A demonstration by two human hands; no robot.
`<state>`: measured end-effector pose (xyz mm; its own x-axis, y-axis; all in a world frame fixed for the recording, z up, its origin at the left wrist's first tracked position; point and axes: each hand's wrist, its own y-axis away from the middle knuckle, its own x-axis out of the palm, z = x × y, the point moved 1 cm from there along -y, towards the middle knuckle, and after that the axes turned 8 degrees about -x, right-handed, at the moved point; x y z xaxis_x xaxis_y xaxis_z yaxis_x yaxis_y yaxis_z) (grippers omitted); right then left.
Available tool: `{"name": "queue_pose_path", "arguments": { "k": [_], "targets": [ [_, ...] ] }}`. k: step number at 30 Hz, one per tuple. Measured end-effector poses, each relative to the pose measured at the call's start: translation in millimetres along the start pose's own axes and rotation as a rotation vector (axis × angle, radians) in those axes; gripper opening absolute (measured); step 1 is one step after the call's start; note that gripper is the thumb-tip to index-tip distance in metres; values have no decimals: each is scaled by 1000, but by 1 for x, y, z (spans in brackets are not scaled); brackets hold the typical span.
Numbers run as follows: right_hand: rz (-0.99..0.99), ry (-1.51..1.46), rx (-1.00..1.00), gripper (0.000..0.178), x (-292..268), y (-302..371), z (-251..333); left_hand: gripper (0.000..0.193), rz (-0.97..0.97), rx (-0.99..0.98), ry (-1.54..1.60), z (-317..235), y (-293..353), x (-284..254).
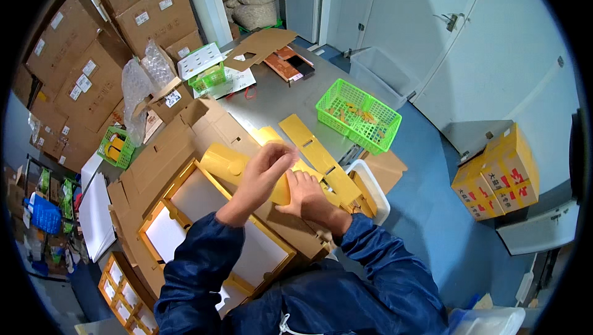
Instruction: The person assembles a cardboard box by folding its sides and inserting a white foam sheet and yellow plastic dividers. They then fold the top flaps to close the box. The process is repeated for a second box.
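Observation:
A curved yellow card sheet (223,163) lies over the brown cardboard in front of me, and its right part runs under my hands. My right hand (307,196) rests on that sheet, thumb apart on its near side and fingers on top, gripping it. Just above and to the left, my left hand (267,171) is raised with fingers curled into a pinch; what they hold, if anything, is too small to make out. Slotted yellow card strips (321,161) lie beyond my right hand. Beneath my left forearm is a yellow-edged frame (281,253) with white panels.
A green basket (358,115) with small orange and yellow pieces stands at the table's right edge. Nearby are a white bin (377,196) and a clear tub (384,76). Stacked cartons (154,16) rise at the far left. A yellow-taped box (499,174) sits on the floor.

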<state>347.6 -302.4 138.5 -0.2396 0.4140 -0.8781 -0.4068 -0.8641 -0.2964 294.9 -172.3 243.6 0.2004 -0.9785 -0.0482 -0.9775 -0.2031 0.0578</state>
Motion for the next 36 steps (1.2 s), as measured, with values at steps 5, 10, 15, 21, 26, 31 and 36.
{"name": "queue_pose_path", "arguments": {
  "k": [5, 10, 15, 21, 26, 31, 36],
  "targets": [
    [50, 9, 39, 95, -32, -14, -6, 33, 33, -485, 128, 48, 85, -60],
    [144, -68, -183, 97, -30, -29, 24, 32, -365, -130, 539, 77, 117, -74],
    [130, -194, -285, 108, -25, -40, 52, 31, -491, -38, 579, 89, 132, -55],
    [239, -261, -364, 64, -17, -45, 83, 30, -451, -44, 593, 106, 147, -30],
    [309, -291, -369, 49, -8, -34, 88, 32, -602, 20, 415, 109, 160, -31],
    [541, -568, -380, 69, -13, -33, 93, 25, -410, 156, 719, 110, 173, -41],
    [447, -623, -307, 101, -8, -21, 75, 25, -583, 245, 917, 78, 187, -77]
  ]
}}
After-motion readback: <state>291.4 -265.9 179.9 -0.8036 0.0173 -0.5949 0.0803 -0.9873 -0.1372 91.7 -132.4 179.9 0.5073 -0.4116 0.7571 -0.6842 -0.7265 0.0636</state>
